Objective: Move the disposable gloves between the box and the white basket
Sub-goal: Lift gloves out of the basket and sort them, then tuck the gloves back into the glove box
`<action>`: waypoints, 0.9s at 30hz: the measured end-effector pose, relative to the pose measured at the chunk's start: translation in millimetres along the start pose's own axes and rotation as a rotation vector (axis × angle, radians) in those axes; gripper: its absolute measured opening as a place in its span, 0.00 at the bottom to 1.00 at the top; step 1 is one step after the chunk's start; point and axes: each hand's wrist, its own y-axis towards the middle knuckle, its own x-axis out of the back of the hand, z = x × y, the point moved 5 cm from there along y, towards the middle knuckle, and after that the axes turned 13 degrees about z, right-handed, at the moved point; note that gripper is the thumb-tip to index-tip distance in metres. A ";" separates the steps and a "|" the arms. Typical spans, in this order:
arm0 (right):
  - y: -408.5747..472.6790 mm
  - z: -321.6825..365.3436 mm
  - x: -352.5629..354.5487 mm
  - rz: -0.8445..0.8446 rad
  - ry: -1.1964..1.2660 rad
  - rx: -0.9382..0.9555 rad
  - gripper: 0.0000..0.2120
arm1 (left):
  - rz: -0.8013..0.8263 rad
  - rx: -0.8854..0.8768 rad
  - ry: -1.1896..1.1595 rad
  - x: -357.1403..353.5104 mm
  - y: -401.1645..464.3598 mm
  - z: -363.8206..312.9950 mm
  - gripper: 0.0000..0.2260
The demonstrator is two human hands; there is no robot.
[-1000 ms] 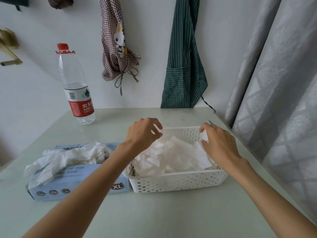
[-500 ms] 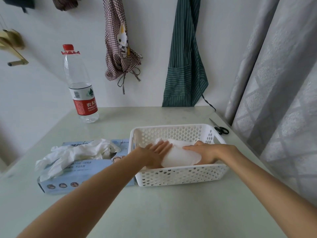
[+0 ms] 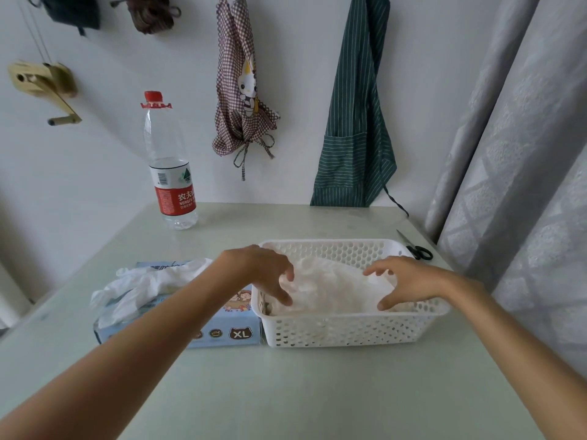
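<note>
Two spread hands, left [image 3: 265, 271] and right [image 3: 409, 281], over crumpled translucent-white gloves [image 3: 330, 289].

Box [image 3: 222, 328] left of basket [image 3: 349, 331], touching; gloves [image 3: 330, 287] in basket.

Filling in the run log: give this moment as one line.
left hand: over gloves | right hand: over gloves | gloves: in basket | box: left of basket

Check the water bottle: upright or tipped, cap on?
Upright, cap on. The water bottle stands on its base on the table near the wall, with the red cap on top.
</note>
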 end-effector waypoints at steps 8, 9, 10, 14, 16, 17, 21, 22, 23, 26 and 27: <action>1.3 9.2 -5.9 0.054 -0.094 -0.178 0.27 | -0.165 -0.033 -0.064 -7.0 -23.1 10.9 0.21; -1.6 21.4 -0.7 0.028 -0.110 -0.165 0.27 | -0.197 -0.060 -0.151 -7.3 -35.7 19.9 0.19; -5.8 35.5 4.0 -0.009 -0.128 -0.134 0.26 | -0.238 -0.090 -0.255 -7.4 -47.9 29.5 0.16; -14.9 124.2 0.8 -0.207 -0.023 0.159 0.18 | -0.465 -0.014 -0.522 -24.7 -95.0 96.1 0.12; -14.0 171.5 -14.9 -0.312 0.042 0.327 0.15 | -0.527 0.119 -0.577 -44.2 -111.8 131.6 0.12; -13.1 191.7 -24.1 -0.364 0.046 0.387 0.14 | -0.515 0.173 -0.589 -54.6 -117.5 145.6 0.13; 7.1 248.4 -46.4 -0.525 -0.007 0.510 0.18 | -0.317 0.271 -0.659 -90.2 -128.2 182.3 0.24; 13.9 251.3 -49.0 -0.529 -0.019 0.492 0.20 | -0.289 0.276 -0.662 -94.0 -130.0 183.6 0.25; 20.2 252.0 -50.4 -0.521 -0.031 0.466 0.22 | -0.284 0.275 -0.664 -95.2 -130.2 184.6 0.25; 34.7 254.5 -52.6 -0.542 -0.043 0.425 0.19 | -0.394 0.301 -0.637 -90.9 -129.8 194.9 0.13; 35.7 254.4 -51.3 -0.585 -0.027 0.422 0.14 | -0.444 0.320 -0.616 -87.4 -130.2 197.9 0.10</action>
